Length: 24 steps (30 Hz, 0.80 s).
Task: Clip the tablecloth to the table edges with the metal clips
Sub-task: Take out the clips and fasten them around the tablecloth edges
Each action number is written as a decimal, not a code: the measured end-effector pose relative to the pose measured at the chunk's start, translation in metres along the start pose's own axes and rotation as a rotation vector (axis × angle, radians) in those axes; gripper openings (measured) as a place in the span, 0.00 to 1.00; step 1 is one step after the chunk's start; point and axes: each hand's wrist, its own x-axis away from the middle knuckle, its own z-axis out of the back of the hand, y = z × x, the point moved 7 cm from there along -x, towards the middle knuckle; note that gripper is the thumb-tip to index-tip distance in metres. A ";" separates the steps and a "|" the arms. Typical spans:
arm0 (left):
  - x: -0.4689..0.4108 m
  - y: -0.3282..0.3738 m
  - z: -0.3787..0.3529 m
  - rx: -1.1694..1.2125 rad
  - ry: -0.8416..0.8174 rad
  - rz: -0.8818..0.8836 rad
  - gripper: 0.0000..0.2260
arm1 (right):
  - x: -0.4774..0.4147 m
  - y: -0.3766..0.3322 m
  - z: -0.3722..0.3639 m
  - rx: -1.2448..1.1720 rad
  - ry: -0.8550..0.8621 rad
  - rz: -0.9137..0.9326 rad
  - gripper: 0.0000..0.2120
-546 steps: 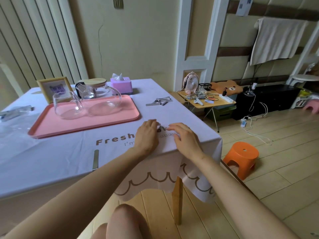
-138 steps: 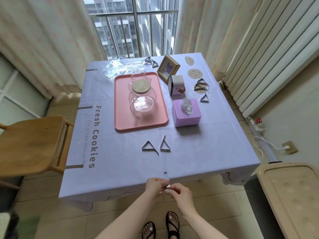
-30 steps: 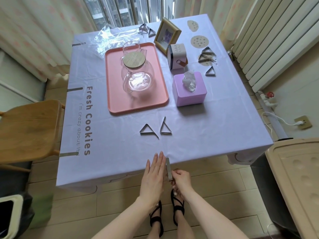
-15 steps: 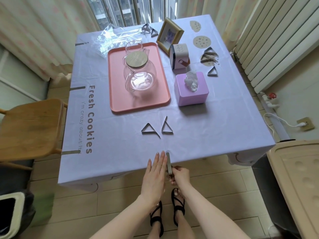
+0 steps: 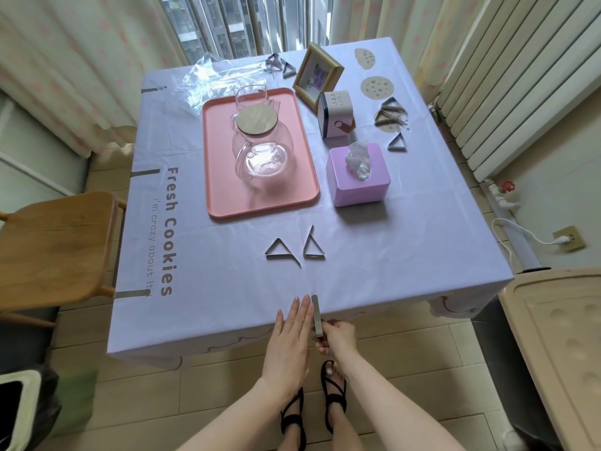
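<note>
Two hands are held at the near edge. The left hand (image 5: 291, 340) is laid flat on the lilac printed tablecloth (image 5: 227, 288), fingers straight and together, nothing gripped. The cloth is pressed down just beside the flat silver metal clip (image 5: 316, 312). The right hand (image 5: 338, 336) is curled below the edge, and the clip's lower end is pinched in its fingers.

Over the last second almost nothing is altered. Against the view some seconds back, where the clip was stood upright between the fingertips of both hands, its top strip is now laid flat on the cloth, pointing inward. The clip is therefore judged to be nearly or fully seated, so this side's first fastening is about done.

Further in, two loose triangular metal clips (image 5: 281, 252) are left unused. Fitted clip strips (image 5: 131, 293) are seen along the left edge, and a heap of spare clips (image 5: 390, 115) is left at the far right.
</note>
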 end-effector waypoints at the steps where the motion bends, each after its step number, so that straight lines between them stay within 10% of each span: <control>1: 0.000 0.000 0.000 0.000 -0.002 -0.002 0.47 | 0.000 -0.001 0.000 -0.006 0.007 -0.002 0.08; 24: -0.015 -0.003 0.013 0.000 0.101 0.005 0.36 | 0.010 -0.015 -0.006 -0.183 -0.186 0.085 0.17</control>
